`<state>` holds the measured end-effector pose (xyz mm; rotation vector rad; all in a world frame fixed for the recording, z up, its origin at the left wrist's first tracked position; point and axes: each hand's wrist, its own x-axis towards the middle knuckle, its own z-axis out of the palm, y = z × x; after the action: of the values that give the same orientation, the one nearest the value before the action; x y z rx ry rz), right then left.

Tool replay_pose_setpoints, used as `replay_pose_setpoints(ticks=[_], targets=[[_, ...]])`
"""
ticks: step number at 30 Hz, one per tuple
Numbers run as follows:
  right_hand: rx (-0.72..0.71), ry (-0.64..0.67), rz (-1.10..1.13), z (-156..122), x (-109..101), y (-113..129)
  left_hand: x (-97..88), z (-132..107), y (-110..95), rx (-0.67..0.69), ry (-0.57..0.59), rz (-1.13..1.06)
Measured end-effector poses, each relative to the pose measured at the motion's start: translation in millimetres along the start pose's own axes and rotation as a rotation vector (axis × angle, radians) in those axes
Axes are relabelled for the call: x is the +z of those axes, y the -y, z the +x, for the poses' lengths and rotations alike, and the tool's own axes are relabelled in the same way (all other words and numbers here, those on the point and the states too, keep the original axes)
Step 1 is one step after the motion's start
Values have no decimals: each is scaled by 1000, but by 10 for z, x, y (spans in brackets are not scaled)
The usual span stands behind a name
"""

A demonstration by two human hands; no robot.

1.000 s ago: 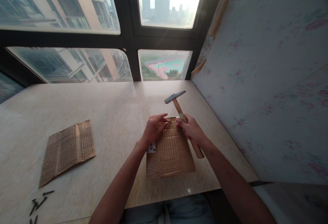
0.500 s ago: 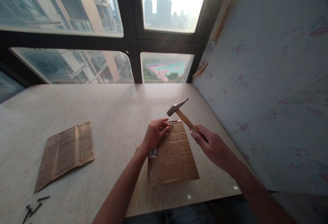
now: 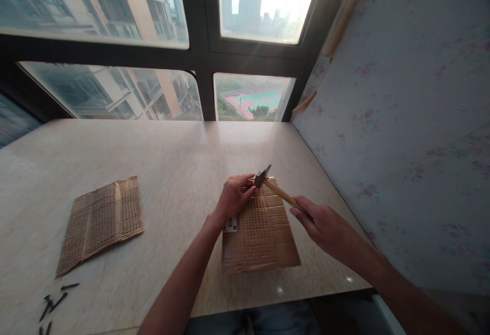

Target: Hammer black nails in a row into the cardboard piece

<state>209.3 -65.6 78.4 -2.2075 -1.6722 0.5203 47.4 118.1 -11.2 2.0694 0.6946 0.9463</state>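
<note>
My right hand (image 3: 319, 222) is wrapped round the wooden handle of a hammer (image 3: 281, 193). The hammer's metal head is down at the far edge of a perforated cardboard piece (image 3: 256, 233), right beside my left fingertips. My left hand (image 3: 235, 194) rests on that cardboard with thumb and fingers pinched on a small dark nail, mostly hidden now by the fingers and the hammer head. Rows of small holes cover the middle of the cardboard. A white printed label (image 3: 230, 223) shows at its left edge, next to my left wrist.
A second perforated cardboard piece (image 3: 101, 222) lies to the left on the marble-patterned surface (image 3: 164, 171). Several dark nails (image 3: 58, 302) lie near the front left. Dark-framed windows (image 3: 206, 54) stand behind, and a flower-papered wall (image 3: 401, 146) rises on the right.
The hammer head has come down from above the cardboard to beside my left fingertips. My left hand keeps its pinch in the same place. The whole view has shifted slightly.
</note>
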Motion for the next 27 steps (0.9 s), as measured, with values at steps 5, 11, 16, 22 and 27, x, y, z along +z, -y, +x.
replay_pose_setpoints(ticks=[5,11,16,22,27], targets=[[-3,-1,14,23,28,14,-52,48,-88,9,86,27],[12,33,25,40,18,30,-69,69,-130,4,124,52],[30,19,29,60,17,24,-74,69,-157,-10,110,37],[24,-17,61,66,8,8,-58,74,-165,-49,90,12],[36,42,32,55,44,-21,-66,78,-183,-35,121,39]])
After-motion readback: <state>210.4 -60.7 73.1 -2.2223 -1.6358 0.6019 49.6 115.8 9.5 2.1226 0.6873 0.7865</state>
